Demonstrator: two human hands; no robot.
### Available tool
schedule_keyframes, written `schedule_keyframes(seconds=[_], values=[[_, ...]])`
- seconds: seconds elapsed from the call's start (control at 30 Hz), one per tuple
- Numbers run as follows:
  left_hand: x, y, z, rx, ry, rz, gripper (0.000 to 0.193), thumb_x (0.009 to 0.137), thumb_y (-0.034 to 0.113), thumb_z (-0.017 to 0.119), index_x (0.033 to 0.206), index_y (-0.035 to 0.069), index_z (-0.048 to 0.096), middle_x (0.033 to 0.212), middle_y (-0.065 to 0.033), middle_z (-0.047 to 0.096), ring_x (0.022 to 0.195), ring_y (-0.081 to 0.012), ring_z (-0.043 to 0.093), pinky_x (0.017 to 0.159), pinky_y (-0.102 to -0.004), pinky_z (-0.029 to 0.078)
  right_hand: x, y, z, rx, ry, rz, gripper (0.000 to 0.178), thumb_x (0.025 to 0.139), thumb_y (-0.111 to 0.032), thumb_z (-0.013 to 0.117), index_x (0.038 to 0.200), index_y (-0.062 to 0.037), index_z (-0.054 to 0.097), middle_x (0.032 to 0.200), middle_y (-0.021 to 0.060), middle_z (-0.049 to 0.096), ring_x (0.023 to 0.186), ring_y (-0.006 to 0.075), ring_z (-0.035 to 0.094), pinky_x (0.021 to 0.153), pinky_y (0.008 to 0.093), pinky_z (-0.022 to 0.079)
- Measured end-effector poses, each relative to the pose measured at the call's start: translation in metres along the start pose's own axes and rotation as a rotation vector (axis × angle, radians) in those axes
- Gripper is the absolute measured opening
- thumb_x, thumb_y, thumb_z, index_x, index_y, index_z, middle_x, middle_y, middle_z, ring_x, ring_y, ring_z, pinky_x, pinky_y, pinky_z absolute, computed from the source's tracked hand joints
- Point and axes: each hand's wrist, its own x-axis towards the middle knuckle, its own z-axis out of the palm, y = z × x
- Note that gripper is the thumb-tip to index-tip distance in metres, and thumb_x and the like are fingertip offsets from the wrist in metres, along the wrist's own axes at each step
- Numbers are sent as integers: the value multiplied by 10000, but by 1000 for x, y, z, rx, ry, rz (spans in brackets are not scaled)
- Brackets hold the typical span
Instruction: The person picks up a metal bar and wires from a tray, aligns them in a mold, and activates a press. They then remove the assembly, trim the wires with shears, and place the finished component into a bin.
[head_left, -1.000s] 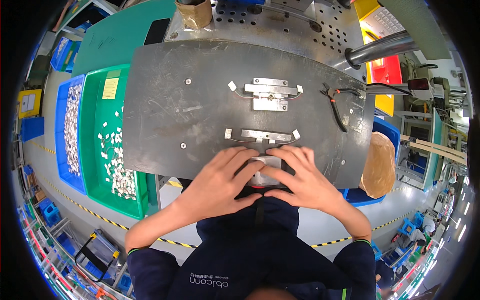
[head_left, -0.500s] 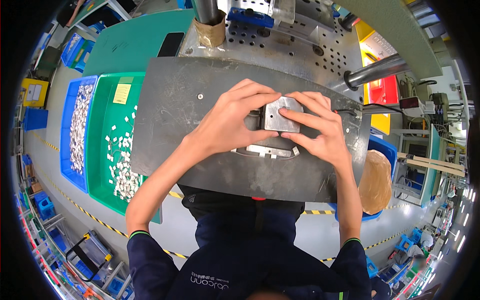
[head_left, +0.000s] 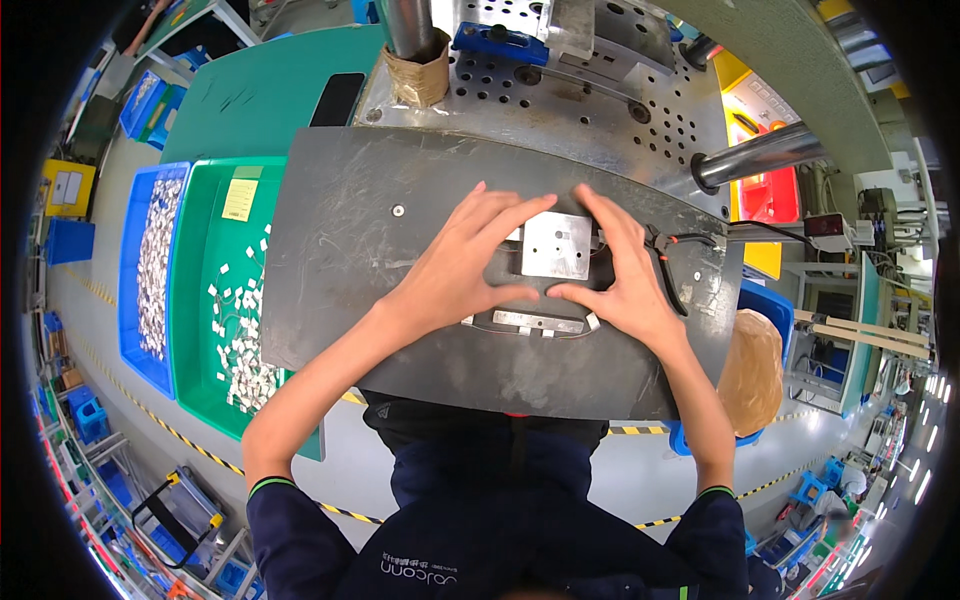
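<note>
A square silvery metal block (head_left: 556,246) with small holes in its top lies on the dark grey plate (head_left: 340,290). My left hand (head_left: 455,260) curves round the block's left side, thumb and fingers apart. Opposite it, my right hand (head_left: 632,275) is spread in the same way along the right side. Neither hand appears to grip the block. Just on the near side lies a narrow metal bar (head_left: 540,322) with thin wires and small white connectors at its ends. Pliers (head_left: 666,270) with dark handles rest beyond my right fingers, partly hidden by that hand.
At the left stand a green bin (head_left: 205,345) and a blue bin (head_left: 130,300), both holding small white connector parts. A perforated metal machine bed (head_left: 500,110) with steel posts lies beyond the plate. A black phone (head_left: 338,100) is at its far left corner.
Both hands have loosened from the metal block and opened outward. The block's top now shows fully, and the pliers have come into sight beside my right hand.
</note>
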Motion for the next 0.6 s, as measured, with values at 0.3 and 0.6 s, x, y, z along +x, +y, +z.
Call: schedule_keyframes(seconds=[0.3, 0.6], values=[[26, -7, -6, -134, -62, 74, 618, 657, 101, 940, 1245, 71, 750, 1178, -145, 736, 1142, -344, 687, 1130, -509, 493, 4, 16, -21, 145, -35, -112, 680, 652, -105, 989, 1267, -80, 700, 1343, 189, 669, 1261, 340, 637, 1072, 448, 501], [237, -26, -38, 55, -224, -78, 670, 777, 437, 877, 1330, 100, 709, 1231, -158, 752, 1127, -327, 691, 1001, -415, 523, 168, 60, -114, 181, 168, 65, 642, 687, -174, 978, 1248, -14, 711, 1243, 84, 712, 1173, 201, 623, 1028, 365, 487]])
